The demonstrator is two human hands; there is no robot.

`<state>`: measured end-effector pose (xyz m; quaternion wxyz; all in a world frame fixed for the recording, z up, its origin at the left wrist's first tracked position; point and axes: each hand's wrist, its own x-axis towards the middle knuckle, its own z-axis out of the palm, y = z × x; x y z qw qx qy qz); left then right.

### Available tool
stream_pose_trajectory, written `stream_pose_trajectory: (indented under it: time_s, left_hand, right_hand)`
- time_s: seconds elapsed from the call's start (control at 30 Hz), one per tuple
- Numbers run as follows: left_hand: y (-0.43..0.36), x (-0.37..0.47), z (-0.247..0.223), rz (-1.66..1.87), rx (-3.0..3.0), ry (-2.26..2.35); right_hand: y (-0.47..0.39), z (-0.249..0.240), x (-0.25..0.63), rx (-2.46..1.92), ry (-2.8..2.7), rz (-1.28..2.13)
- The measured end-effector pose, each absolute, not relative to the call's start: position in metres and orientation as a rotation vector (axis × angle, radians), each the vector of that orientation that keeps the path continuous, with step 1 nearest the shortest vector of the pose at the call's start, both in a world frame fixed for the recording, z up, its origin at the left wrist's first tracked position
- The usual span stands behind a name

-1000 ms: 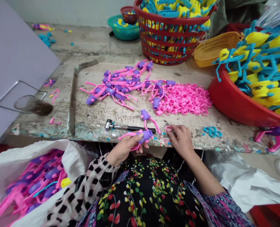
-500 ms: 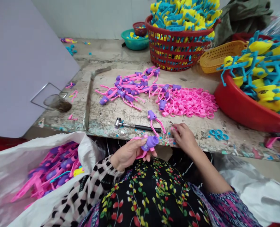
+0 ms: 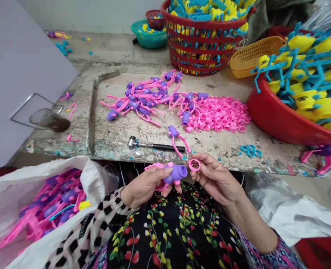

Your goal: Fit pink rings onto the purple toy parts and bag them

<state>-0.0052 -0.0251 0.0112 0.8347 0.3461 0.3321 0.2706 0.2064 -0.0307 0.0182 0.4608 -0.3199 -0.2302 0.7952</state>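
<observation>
My left hand [image 3: 151, 181] is closed around a purple plastic toy body [image 3: 178, 172] with pink limbs, its round open end facing right. Between the thumb and fingers of my right hand [image 3: 214, 177] is a pink plastic ring [image 3: 194, 164], held just right of that open end and apart from it. On the bench edge above my hands lies a single purple-and-pink toy piece [image 3: 173, 131], beside a small hammer [image 3: 156, 146] with a black handle. Behind these are a heap of pink rings [image 3: 221, 114] and a pile of purple-and-pink toy pieces [image 3: 143, 99].
A white sack [image 3: 98, 175] of similar pieces stands at the left. A red basket [image 3: 199, 45] and a red basin [image 3: 283, 121] hold yellow-and-blue pieces. Several blue rings [image 3: 250, 151] lie near the bench's front edge. A glass [image 3: 50, 120] and a metal bar [image 3: 91, 123] are at the left.
My right hand has come off the bench edge and moved left and down toward my left hand, with the pink ring now plainly visible in its fingers. The left hand keeps its hold.
</observation>
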Motion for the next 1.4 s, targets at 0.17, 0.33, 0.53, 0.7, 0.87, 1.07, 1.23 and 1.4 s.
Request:
stream_pose_trajectory:
  time_s: [0.17,0.33,0.53,0.7,0.87,1.07,1.23,1.4]
  left_hand:
    - [-0.025,-0.006,0.011,0.579,0.706,0.721]
    - [-0.023,-0.005,0.009,0.576,0.699,0.729]
    - [-0.022,-0.003,0.008,0.556,0.698,0.752]
    - [-0.023,0.001,0.003,0.539,0.680,0.767]
    - [-0.024,0.002,-0.003,0.537,0.698,0.772]
    - [-0.024,0.002,-0.004,0.525,0.703,0.800]
    - [-0.024,0.003,-0.005,0.537,0.696,0.787]
    - [-0.024,0.005,-0.007,0.544,0.666,0.804]
  right_hand:
    - [-0.032,0.017,0.205,-0.762,-0.613,1.966]
    - [-0.031,0.015,0.205,-0.779,-0.624,1.948]
    - [-0.029,0.014,0.204,-0.816,-0.611,1.923]
    - [-0.028,0.010,0.202,-0.862,-0.531,1.934]
    - [-0.028,0.003,0.202,-0.850,-0.403,1.970]
    - [-0.028,-0.003,0.202,-0.829,-0.229,2.017]
    - [-0.029,-0.011,0.203,-0.825,-0.166,2.065]
    - [-0.030,-0.015,0.204,-0.824,-0.105,2.069]
